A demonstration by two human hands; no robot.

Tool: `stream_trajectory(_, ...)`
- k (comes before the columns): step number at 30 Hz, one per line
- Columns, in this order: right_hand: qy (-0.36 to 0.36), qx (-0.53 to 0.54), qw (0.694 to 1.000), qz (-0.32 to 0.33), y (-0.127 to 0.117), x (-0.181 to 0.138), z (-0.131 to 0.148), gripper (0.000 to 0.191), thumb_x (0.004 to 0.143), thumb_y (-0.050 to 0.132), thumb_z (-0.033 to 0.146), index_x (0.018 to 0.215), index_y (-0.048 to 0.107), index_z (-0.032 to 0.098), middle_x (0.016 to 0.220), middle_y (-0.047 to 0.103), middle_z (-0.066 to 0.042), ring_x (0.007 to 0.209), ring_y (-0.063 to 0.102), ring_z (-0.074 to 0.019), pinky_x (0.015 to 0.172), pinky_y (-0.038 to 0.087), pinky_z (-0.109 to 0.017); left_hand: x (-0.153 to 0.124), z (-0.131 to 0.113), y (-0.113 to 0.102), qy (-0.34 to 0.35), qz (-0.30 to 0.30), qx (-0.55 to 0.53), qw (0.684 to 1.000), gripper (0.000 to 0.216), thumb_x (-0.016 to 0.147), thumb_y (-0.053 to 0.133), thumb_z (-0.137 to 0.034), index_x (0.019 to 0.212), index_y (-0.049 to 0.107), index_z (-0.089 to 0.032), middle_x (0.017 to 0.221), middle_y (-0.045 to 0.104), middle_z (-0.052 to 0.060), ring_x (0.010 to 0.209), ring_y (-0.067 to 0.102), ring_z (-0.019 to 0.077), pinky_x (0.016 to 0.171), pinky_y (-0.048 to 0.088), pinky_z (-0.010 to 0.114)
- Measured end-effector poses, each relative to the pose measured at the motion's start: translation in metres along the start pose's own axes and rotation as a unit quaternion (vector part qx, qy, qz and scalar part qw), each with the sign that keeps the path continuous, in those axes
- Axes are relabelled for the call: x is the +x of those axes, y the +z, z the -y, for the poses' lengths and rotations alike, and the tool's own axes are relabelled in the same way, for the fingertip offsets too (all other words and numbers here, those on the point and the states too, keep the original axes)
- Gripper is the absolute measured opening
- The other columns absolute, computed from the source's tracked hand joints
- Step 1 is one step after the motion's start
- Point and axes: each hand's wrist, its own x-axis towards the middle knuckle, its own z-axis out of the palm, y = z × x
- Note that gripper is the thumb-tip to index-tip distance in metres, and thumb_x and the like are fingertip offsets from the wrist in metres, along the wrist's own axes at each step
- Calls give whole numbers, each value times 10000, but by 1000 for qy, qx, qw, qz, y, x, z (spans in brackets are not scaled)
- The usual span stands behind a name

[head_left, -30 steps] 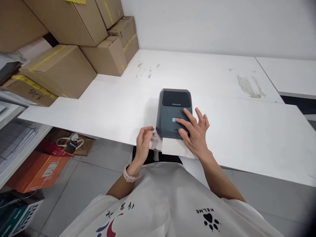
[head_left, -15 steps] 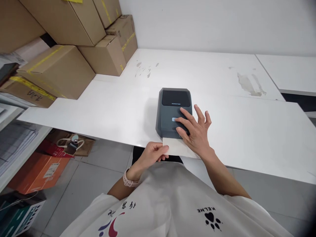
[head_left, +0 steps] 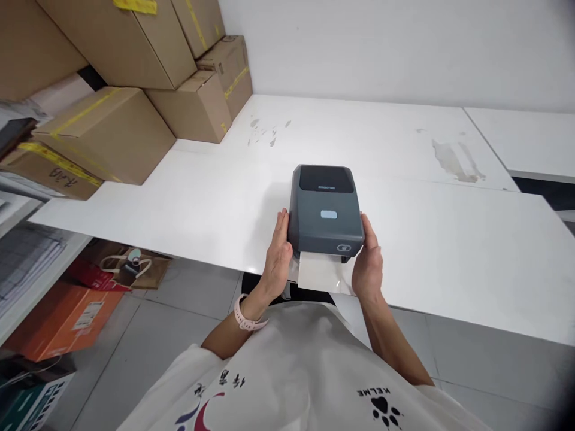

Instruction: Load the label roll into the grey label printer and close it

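Note:
A dark grey label printer (head_left: 309,206) is at the front edge of the white table (head_left: 215,215), with a light blue button on its top. From its front slot a strip of white label paper (head_left: 320,272) hangs over the table edge. My left hand (head_left: 277,260) presses along the printer's left side, its fingers together. On the opposite side my right hand (head_left: 369,266) grips the lower right corner, with some fingers hidden by the casing. Between them both hands hold the printer, whose front looks slightly raised. A pink watch band (head_left: 245,320) circles my left wrist.
Cardboard boxes (head_left: 108,129) with yellow tape are stacked at the back left against the wall. Below the table on the left are an orange box (head_left: 67,323) and a paper bag (head_left: 155,275). Peeled patches (head_left: 453,158) mark the tabletop.
My left hand has let go of the label paper and moved to the printer's left side. My right hand has left the button for the right side. The printer appears slightly shifted and tilted.

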Motion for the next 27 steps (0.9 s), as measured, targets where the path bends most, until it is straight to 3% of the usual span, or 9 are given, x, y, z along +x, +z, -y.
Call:
stream_trajectory(4,-72,-66,995,-3,-11,50,30,655,1018,203,713,1624,271,471,1712,319,65,1604,291,-301,1325,231,-553,47,-10,-9,41,-36,-22,998,620,1049,258,-624,1584,415,-352,1705,370,-16,1618,239,256,1320,231,450)
stream_trajectory(7,-119,-173,978,21,-10,104,49,766,997,224,756,1673,80,426,1735,253,20,1612,260,-325,1323,214,-552,82,-7,-19,19,-61,37,997,586,994,502,-515,1546,455,-323,1668,424,49,1559,341,305,1233,350,489)
stream_trajectory(10,-180,-225,957,29,-5,164,53,852,980,242,784,1673,-62,392,1739,225,-26,1619,227,-343,1298,240,-583,100,1,-28,-35,7,151,988,658,907,595,-395,1542,461,-290,1617,478,102,1425,477,344,1127,430,497)
stream_trajectory(13,-209,-218,951,57,1,211,53,823,999,276,757,1657,-90,424,1744,194,-24,1612,228,-363,1252,263,-646,105,3,-32,-83,78,260,959,753,859,579,-349,1583,410,-229,1337,682,129,1128,647,321,995,491,468)
stream_trajectory(17,-216,-233,948,26,5,220,75,860,997,415,709,1667,85,282,1739,200,-98,1613,169,-387,1269,191,-615,111,1,-27,-123,104,342,926,806,837,541,-305,1609,356,-165,827,721,53,887,680,312,865,508,433)
stream_trajectory(20,-257,-273,926,-41,8,197,93,622,1007,511,591,1498,449,214,1595,459,-143,1517,362,-342,1266,248,-544,119,4,-21,-132,99,369,915,846,792,578,-295,1598,364,-156,841,730,71,911,691,360,854,501,450)
stream_trajectory(23,-233,-344,900,132,15,175,90,335,982,567,470,1213,651,242,1272,701,-98,1237,620,-324,1105,451,-531,124,9,-19,-126,103,365,917,839,783,582,-291,1586,375,-164,942,750,104,954,696,387,858,505,462)
stream_trajectory(25,-161,-416,841,304,25,169,78,406,897,669,453,1247,651,247,1239,731,-96,1145,675,-347,994,513,-518,124,10,-19,-115,109,376,913,817,791,558,-270,1582,380,-170,973,750,110,974,696,382,857,508,453)
stream_trajectory(27,-108,-480,770,406,37,168,64,623,828,731,464,1385,583,229,1285,719,-140,1146,680,-386,957,521,-522,124,10,-20,-109,115,391,907,809,793,540,-251,1581,380,-169,973,747,107,968,699,371,847,510,441)
